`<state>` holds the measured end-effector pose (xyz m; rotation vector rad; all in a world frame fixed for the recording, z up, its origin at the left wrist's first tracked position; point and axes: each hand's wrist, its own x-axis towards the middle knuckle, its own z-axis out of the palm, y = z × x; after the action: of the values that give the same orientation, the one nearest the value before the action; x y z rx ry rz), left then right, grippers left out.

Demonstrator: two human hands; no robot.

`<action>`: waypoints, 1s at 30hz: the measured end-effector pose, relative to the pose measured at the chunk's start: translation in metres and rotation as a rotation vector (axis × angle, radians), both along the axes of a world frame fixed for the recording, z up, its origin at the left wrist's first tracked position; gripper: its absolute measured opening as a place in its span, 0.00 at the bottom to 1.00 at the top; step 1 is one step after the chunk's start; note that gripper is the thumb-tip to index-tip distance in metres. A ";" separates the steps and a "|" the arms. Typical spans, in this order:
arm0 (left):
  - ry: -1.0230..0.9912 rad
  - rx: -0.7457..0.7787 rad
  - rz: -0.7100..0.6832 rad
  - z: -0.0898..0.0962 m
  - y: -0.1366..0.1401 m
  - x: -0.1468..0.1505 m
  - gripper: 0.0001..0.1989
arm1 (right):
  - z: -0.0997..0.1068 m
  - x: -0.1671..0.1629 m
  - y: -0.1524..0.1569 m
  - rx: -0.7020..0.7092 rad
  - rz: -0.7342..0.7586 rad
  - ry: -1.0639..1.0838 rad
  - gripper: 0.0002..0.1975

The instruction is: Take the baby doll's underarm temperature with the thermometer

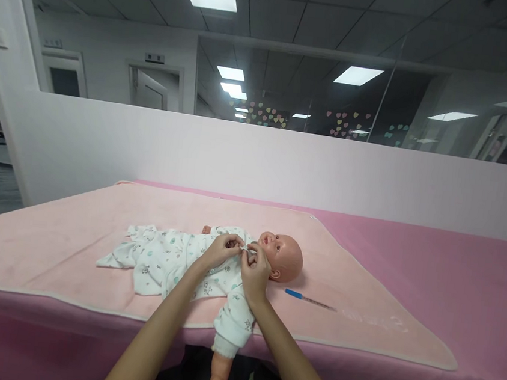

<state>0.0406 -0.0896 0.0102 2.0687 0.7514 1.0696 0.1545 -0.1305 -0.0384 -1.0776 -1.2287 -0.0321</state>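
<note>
A baby doll [289, 259] lies on its back on a peach mat [79, 214], its bald, smooth head to the right and its face turned up. It wears a loose white outfit [160, 259] scattered with small green and dark prints; the cloth is rumpled over the torso and spreads to the left in uneven folds, with a gathered, wavy part at the far side. The near sleeve is puffed and ends in a plain white cuff [225, 345], from which a bare forearm [219, 371] hangs past the mat's edge. On the far side, a small brown doll hand [206, 230] shows beyond the cloth.

The left hand [224, 250] and the right hand [255, 275] meet at the neckline, just below the doll's chin. The fingertips of each are nearly closed, pinching a small white bit of the outfit between them — a tie or the collar's edge, though it is too small to tell which.

Near the head, on the mat, lies a slim stick [303, 297] — blue at one end, thin and brownish at the other.
</note>
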 end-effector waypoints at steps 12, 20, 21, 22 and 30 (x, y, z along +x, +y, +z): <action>0.051 0.106 0.145 -0.003 0.000 0.001 0.09 | -0.001 0.000 -0.001 -0.007 0.000 -0.038 0.09; 0.054 0.062 0.077 -0.006 0.005 0.000 0.09 | 0.000 0.001 -0.003 -0.003 0.060 -0.038 0.10; 0.052 0.054 0.069 -0.006 0.005 0.000 0.09 | 0.000 0.001 -0.003 -0.003 0.063 -0.040 0.10; 0.051 0.044 0.059 -0.005 0.005 0.000 0.09 | 0.000 0.001 -0.003 -0.002 0.063 -0.043 0.10; 0.035 -0.001 0.034 -0.002 0.004 0.000 0.09 | -0.002 0.002 0.000 0.011 0.068 -0.022 0.10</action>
<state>0.0408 -0.0858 0.0084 2.0859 0.8072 1.0535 0.1564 -0.1308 -0.0407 -1.0279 -1.2830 0.0015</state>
